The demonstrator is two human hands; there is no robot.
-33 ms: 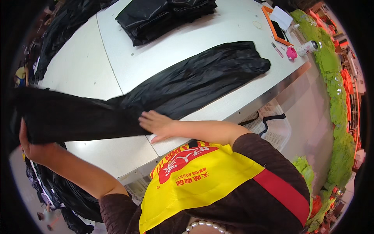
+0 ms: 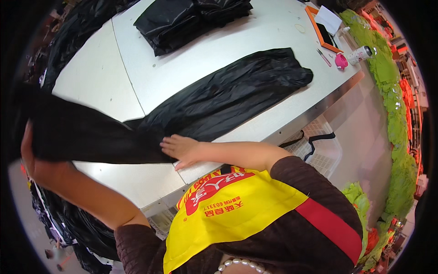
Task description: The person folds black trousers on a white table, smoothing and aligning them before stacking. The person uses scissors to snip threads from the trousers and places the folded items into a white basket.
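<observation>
A long black garment (image 2: 232, 98), with the look of trousers folded lengthwise, lies slantwise across the white table (image 2: 102, 77). Its left end is lifted off the surface and blurred by motion. At the far left my left hand (image 2: 28, 148) grips that raised end, its fingers partly hidden by the cloth. My right hand (image 2: 182, 150) rests flat with fingers outstretched on the garment's near edge, about midway along it. Creases run along the part lying to the right.
A stack of folded black garments (image 2: 178, 23) sits at the table's far side. Toward the right corner are an orange tray (image 2: 315, 27), thread snips (image 2: 324, 58), a pink object (image 2: 341, 61) and a bottle (image 2: 359, 55). A white basket (image 2: 324, 153) stands below; green cloth (image 2: 388, 91) lines the right.
My left hand has moved slightly up with the garment's left end. The lying part has shifted a little to the left. My right hand stays almost where it was.
</observation>
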